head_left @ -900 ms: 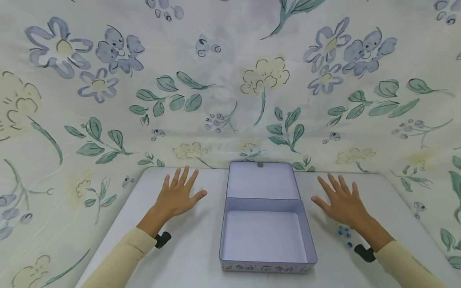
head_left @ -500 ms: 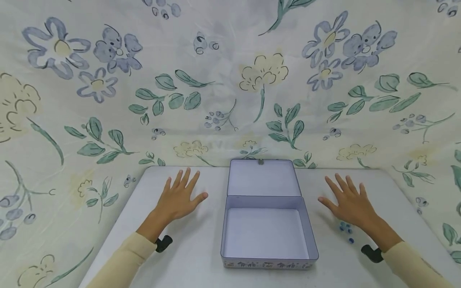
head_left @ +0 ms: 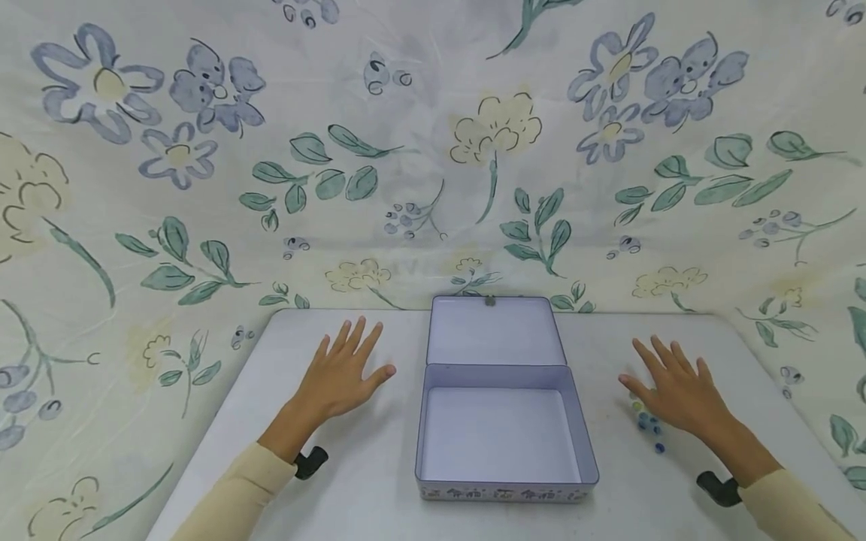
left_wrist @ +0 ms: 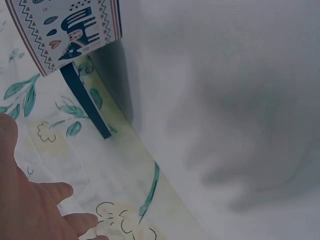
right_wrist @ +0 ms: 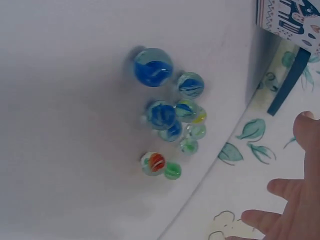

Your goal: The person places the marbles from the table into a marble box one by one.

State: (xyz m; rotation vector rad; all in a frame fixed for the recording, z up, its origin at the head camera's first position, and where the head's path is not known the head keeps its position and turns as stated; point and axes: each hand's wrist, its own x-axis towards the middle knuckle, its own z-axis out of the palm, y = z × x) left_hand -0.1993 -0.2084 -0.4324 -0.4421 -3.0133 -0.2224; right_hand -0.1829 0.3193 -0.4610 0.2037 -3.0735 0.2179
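An open hinged box [head_left: 507,492] with a pale lavender inside stands mid-table, its lid [head_left: 495,330] tipped back; nothing lies in it. To its left my left hand [head_left: 334,379] hovers with fingers spread, holding nothing. My right hand [head_left: 683,394] is likewise spread above the table right of the box. Several glass marbles [head_left: 649,423] lie partly covered by that hand in the head view. The right wrist view shows them better: a large blue-swirled marble [right_wrist: 153,67], smaller blue and green ones, and a marble with an orange-red patch [right_wrist: 153,163].
The white table [head_left: 365,466] ends at the back against a floral-patterned sheet [head_left: 433,150], which also runs along the sides. Printed animal and leaf patterns cover the box's outer wall [left_wrist: 75,30]. A black wrist mount [head_left: 311,462] sits at each cuff.
My right hand has moved to the right, away from the box, uncovering more of the marbles. The left hand has shifted only slightly. The head view has tilted a little.
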